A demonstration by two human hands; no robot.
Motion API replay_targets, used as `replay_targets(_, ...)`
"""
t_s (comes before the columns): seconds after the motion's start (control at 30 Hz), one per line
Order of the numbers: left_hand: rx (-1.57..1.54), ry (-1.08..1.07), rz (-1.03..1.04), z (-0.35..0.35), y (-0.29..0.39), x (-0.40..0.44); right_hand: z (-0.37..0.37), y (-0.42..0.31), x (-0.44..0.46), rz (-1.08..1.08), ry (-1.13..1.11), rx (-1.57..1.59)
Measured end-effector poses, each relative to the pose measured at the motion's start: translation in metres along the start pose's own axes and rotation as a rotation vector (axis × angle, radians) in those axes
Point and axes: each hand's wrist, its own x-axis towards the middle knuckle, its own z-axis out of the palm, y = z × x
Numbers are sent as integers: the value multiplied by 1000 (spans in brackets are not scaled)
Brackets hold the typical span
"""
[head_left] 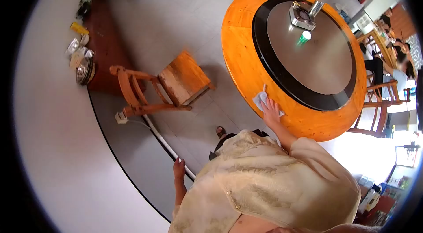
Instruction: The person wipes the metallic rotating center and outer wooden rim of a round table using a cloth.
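Observation:
My right hand [271, 110] lies with its fingers spread on a white cloth [260, 98], pressed flat on the wooden rim of the round table [240, 39]. Part of the cloth is hidden under the palm. Further in on the table, a green and white cup [305, 36] stands on the grey centre, beside a square metal device [302, 16]. My left hand [179, 167] hangs low near a white pipe [165, 142] along the wall; its fingers are too small to read clearly.
A wooden chair [180, 79] stands left of the table. Behind it, a dark red counter [103, 43] carries foil items and bowls [83, 72]. At the far right, a seated person [398, 76] is near more wooden chairs [376, 112].

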Motion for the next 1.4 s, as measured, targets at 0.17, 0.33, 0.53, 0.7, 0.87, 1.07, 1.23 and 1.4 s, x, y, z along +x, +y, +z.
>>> replay_targets(0.17,131,-117,62,-45,66,47,-62,9,-45,482,-154,-41)
replay_targets(0.33,285,-251,227,-42,111,113,-20,79,-135,1280,98,128)
replay_targets(0.53,347,-387,382,-23,195,179,-28,67,-117,1459,322,348)
replay_targets(0.7,616,-414,531,-3,240,266,-11,25,-6,1172,371,485)
replay_targets(0.87,465,-475,311,1,305,311,-1,-39,111,912,423,580)
replay_targets(1.07,661,-633,723,57,369,371,-40,-72,156,735,-227,325)
replay_targets(1.23,753,-802,728,184,462,366,-6,-48,106,650,77,290)
replay_targets(1.4,829,-933,789,255,524,356,-25,-18,9,1388,347,664)
